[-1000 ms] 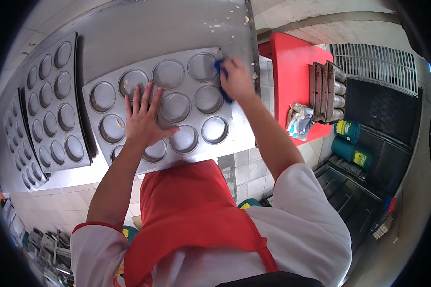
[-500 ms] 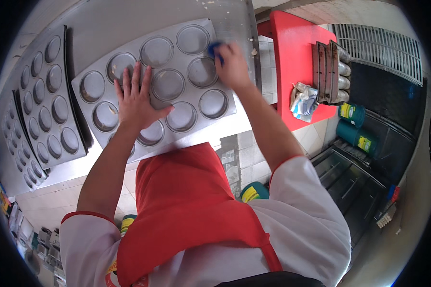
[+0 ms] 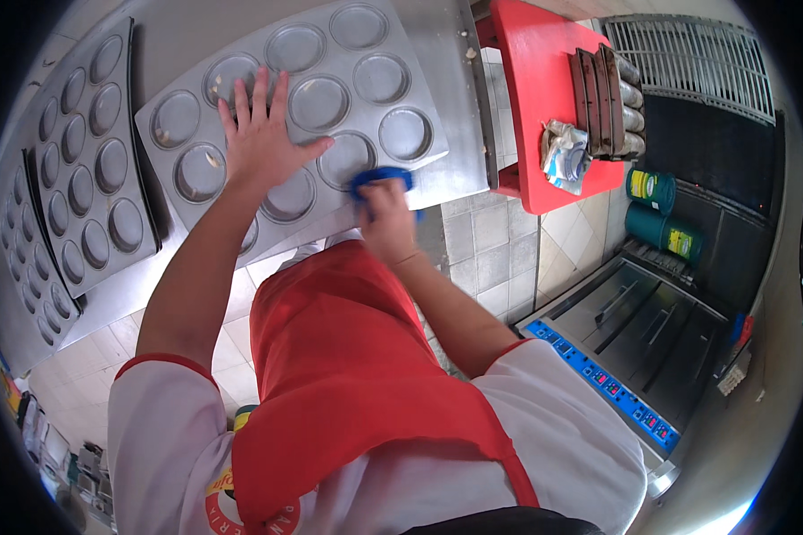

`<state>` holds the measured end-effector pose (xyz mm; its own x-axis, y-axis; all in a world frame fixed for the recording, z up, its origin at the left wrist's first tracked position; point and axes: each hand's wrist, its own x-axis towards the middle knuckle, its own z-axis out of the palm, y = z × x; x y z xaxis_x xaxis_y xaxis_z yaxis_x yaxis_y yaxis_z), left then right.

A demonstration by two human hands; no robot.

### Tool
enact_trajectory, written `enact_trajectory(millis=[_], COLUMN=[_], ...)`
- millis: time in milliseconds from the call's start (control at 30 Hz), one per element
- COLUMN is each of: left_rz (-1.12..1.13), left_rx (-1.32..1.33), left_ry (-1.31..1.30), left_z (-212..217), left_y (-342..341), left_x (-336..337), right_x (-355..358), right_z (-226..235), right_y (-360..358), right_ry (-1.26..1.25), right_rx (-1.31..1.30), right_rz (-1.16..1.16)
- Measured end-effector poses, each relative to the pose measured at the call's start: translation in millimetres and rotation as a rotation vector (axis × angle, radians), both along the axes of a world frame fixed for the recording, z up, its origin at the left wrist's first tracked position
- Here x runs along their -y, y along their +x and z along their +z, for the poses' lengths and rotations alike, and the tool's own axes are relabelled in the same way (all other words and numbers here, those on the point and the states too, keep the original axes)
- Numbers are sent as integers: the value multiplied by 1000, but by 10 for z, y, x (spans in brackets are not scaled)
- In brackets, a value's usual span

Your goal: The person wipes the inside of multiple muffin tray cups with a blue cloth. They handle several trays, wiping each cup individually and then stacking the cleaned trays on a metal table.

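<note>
A grey metal baking pan (image 3: 337,67) with rows of shallow round cups lies on the metal table in front of me. My left hand (image 3: 260,159) rests flat on it with fingers spread, covering parts of several cups. Some cups hold light residue. Close to the pan's near edge, my right hand (image 3: 386,223) grips a round blue thing (image 3: 379,176), blurred by motion. It touches or hovers just over the pan beside a near-row cup; I cannot tell which, nor its exact kind.
Two similar cup pans (image 3: 95,201) stand to the left on the metal table (image 3: 459,152). On the right, a red table (image 3: 531,71) bears dark loaf tins (image 3: 602,102) and a crumpled packet (image 3: 565,159). Green buckets (image 3: 653,227) and a machine with a blue panel (image 3: 602,383) lie beyond.
My right hand has swept the blue thing from the pan's far right edge toward its near edge. My left hand stays spread on the pan. The view has shifted slightly.
</note>
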<state>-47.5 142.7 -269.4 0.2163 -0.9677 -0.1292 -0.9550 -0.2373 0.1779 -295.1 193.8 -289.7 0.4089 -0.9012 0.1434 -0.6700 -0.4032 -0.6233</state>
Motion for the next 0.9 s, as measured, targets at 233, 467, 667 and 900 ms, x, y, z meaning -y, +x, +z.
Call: enact_trajectory(millis=[233,467,667,900], left_rz=[-11,55,82,39], left_rx=[25,-7,-124,-196], left_ry=[-53,-92,-153,45], left_z=[-26,-55,268,25], left_y=[5,-33,392,1285], left_x=[-59,-115,292,1053], right_x=[659,-644,-302,-216], right_z=[1,21,529,387], right_y=[-518,452,-249,-1016], right_ry=[-125,86,545,1170], right_rx=[16,131,408,1166], right_rz=[-245,219,-226,-620])
